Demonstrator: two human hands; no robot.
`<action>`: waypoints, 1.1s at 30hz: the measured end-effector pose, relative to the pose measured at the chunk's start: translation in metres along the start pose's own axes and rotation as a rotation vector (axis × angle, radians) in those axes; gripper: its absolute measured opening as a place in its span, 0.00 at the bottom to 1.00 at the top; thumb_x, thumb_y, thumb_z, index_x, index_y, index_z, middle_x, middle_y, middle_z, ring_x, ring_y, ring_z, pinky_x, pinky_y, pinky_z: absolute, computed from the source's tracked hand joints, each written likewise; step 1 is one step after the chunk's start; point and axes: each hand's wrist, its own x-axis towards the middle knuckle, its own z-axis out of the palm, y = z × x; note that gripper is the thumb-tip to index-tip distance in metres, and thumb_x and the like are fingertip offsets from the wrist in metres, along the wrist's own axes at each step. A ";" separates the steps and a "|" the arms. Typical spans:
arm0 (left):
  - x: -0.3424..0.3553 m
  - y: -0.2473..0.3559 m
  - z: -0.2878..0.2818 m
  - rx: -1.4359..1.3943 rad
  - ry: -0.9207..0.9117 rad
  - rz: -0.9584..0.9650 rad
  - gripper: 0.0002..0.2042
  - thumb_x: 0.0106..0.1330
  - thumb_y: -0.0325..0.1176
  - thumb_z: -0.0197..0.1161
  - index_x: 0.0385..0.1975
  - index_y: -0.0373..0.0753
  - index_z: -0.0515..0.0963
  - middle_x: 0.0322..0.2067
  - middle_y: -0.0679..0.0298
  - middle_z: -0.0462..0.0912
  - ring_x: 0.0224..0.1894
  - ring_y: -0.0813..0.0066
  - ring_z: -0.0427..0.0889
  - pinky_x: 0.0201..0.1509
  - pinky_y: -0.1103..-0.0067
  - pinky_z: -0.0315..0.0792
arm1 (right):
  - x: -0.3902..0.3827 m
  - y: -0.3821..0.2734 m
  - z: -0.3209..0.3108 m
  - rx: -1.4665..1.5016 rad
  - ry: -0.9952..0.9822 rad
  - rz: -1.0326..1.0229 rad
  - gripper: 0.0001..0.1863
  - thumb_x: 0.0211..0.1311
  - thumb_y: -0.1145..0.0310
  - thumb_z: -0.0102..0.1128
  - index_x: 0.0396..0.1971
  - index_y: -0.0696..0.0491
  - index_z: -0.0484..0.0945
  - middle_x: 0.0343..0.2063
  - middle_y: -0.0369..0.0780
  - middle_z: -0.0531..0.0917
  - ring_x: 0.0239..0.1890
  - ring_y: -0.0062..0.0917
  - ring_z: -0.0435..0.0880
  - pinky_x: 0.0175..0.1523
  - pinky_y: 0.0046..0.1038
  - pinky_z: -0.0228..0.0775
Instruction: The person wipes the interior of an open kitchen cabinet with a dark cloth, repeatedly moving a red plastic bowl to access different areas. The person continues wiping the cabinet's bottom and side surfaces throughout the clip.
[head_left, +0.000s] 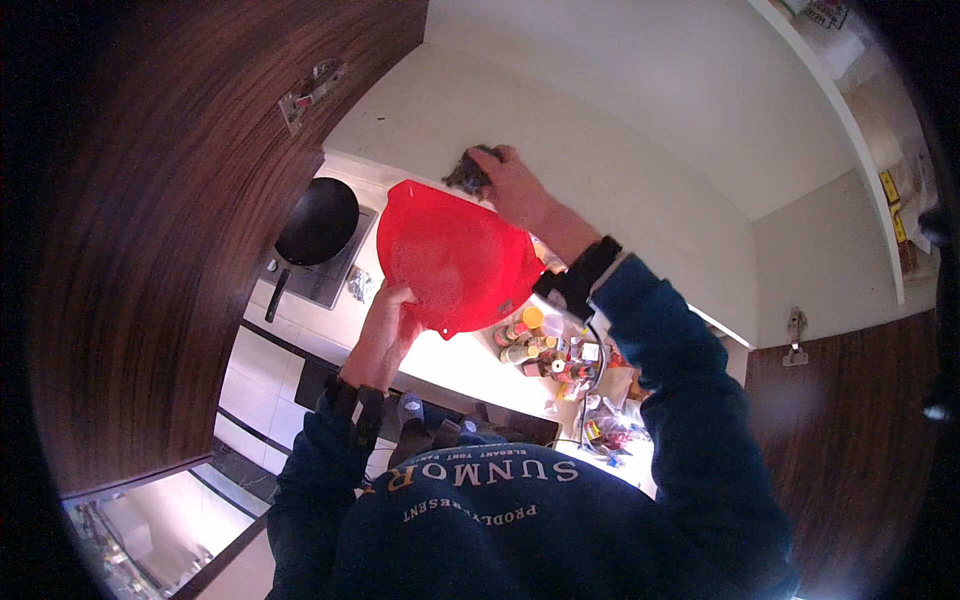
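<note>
A dark blue-green sweatshirt [500, 530] with pale lettering fills the lower middle, nearest the wearer; its sleeves end at 2 black wrist straps, 1 on the left wrist [367, 415] and 1 on the right [580, 285]. The left hand [383, 335] is clamped on the near edge of a red tray [455, 255], thumb over the surface facing the camera; the tray is raised above the counter, in front of the pale cabinet, and how deep it is I cannot tell. The right hand [515, 190] is farther out, closed around a dark grey, crumpled clump [466, 175] just beyond the tray's far edge; the 2 hands are apart, with the tray between them; whether the clump touches the cabinet surface [620, 200] behind it I cannot tell.

Dark wood-grain doors stand at either side, the left door [170, 200] and the right door [850, 440], each with a metal hinge in view. Lower down lies the bright counter [455, 357]; at its left a black wok [320, 222] rests on a hob [335, 285], and at its right bottles and jars [545, 350] stand crowded together; farthest below are pale floor tiles [260, 360].
</note>
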 end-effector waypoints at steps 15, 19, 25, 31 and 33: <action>-0.018 0.028 0.000 -0.005 0.020 -0.009 0.25 0.58 0.24 0.54 0.59 0.37 0.62 0.56 0.54 0.69 0.58 0.60 0.71 0.56 0.63 0.74 | 0.018 0.053 -0.076 0.396 0.254 0.101 0.24 0.54 0.77 0.60 0.53 0.53 0.69 0.31 0.36 0.80 0.29 0.18 0.78 0.31 0.23 0.74; -0.017 0.042 -0.010 -0.033 0.019 -0.011 0.26 0.57 0.23 0.53 0.59 0.36 0.61 0.56 0.54 0.69 0.58 0.60 0.71 0.56 0.64 0.74 | 0.018 0.168 -0.113 0.402 0.470 0.548 0.25 0.53 0.68 0.66 0.51 0.51 0.68 0.35 0.43 0.82 0.34 0.27 0.83 0.34 0.32 0.78; -0.022 0.060 -0.015 0.044 0.070 0.098 0.24 0.56 0.27 0.51 0.55 0.35 0.65 0.53 0.56 0.73 0.53 0.61 0.75 0.55 0.65 0.73 | 0.028 0.266 -0.097 -0.766 0.018 0.542 0.18 0.55 0.56 0.56 0.44 0.47 0.78 0.41 0.42 0.83 0.47 0.40 0.80 0.54 0.48 0.63; -0.018 0.075 -0.019 0.017 0.107 0.045 0.28 0.51 0.26 0.50 0.57 0.37 0.63 0.53 0.57 0.72 0.54 0.61 0.74 0.55 0.65 0.73 | 0.137 0.243 -0.065 -0.567 0.127 0.271 0.15 0.55 0.66 0.55 0.43 0.51 0.77 0.41 0.49 0.81 0.47 0.45 0.78 0.52 0.42 0.68; -0.019 0.078 -0.024 -0.010 0.073 0.049 0.33 0.49 0.25 0.51 0.61 0.38 0.59 0.54 0.56 0.70 0.54 0.60 0.74 0.53 0.62 0.75 | 0.165 0.217 -0.048 -0.504 0.107 0.236 0.15 0.54 0.68 0.55 0.43 0.52 0.77 0.41 0.49 0.81 0.47 0.45 0.78 0.51 0.42 0.69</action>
